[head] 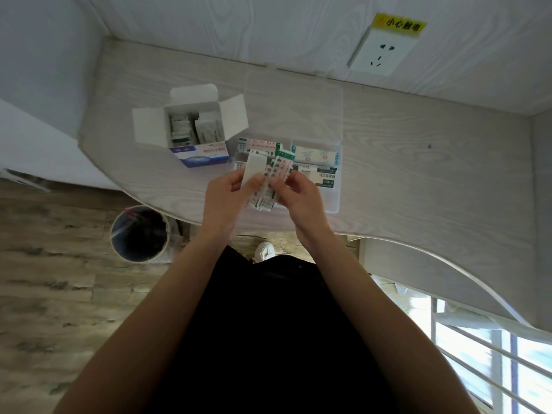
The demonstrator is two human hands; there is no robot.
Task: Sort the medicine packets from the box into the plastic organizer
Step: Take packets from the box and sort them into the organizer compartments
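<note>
A fan of printed paper medicine packets [270, 186] is pinched by the left hand [227, 201] and right hand [298, 198] just above the clear plastic organizer [336, 204]; one packet is best separated before lowering.

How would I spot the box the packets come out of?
Look at the pale wood-grain desk. Left of the clear plastic organizer stands a small cardboard box, flaps open, packets upright inside. Its blue-and-white printed front sets it apart.

A home room: pale wood-grain desk [418, 162], wall socket [378, 53], waste bin [139, 234] on plank floor [53, 282].
</note>
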